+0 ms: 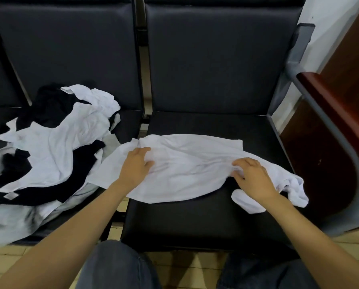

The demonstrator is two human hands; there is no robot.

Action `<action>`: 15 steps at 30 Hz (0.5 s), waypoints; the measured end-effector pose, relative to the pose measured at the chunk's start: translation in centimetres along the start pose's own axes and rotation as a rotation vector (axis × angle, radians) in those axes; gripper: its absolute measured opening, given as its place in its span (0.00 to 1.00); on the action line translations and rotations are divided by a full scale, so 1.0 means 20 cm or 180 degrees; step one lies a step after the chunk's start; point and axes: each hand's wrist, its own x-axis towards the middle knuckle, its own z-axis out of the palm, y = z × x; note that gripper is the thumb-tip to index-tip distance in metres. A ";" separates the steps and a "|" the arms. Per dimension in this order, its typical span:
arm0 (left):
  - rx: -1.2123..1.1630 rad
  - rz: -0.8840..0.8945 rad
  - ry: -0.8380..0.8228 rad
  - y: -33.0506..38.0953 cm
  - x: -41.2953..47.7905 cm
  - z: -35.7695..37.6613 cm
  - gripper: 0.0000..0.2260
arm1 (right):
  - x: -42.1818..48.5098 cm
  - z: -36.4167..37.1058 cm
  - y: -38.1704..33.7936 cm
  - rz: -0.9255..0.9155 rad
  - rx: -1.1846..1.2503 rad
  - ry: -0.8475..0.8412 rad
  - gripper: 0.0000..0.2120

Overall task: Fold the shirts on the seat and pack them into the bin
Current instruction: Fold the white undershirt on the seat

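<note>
A white shirt (191, 163) lies crumpled across the black right seat (195, 217), its left edge reaching over the gap between the seats. My left hand (135, 165) rests flat on the shirt's left part, fingers spread. Over on the shirt's right part, my right hand (251, 176) has its fingers bent into the cloth, pinching a fold. A sleeve (297, 190) hangs off the seat's right side. No bin is in view.
A heap of white and black shirts (49, 155) covers the left seat. A grey armrest (299, 65) and a red-brown wooden cabinet (341, 122) stand close on the right. My knees in jeans (116, 268) are below the seat's front edge.
</note>
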 end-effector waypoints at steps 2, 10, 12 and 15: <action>0.0637 0.0211 -0.0073 0.00 0.06 0.01 0.20 | 0.05 0.03 -0.03 0.0156 -0.0120 -0.0054 0.17; 0.0774 0.0205 0.0201 -0.09 0.09 -0.02 0.08 | 0.07 0.02 0.05 0.0513 0.0061 -0.0444 0.26; 0.0427 0.0190 0.0078 -0.12 0.03 -0.03 0.16 | 0.01 0.01 0.07 0.0510 0.0064 -0.0427 0.31; -0.0240 0.0185 -0.0997 -0.14 -0.09 -0.09 0.32 | -0.07 0.02 0.09 0.0265 -0.0031 -0.0119 0.29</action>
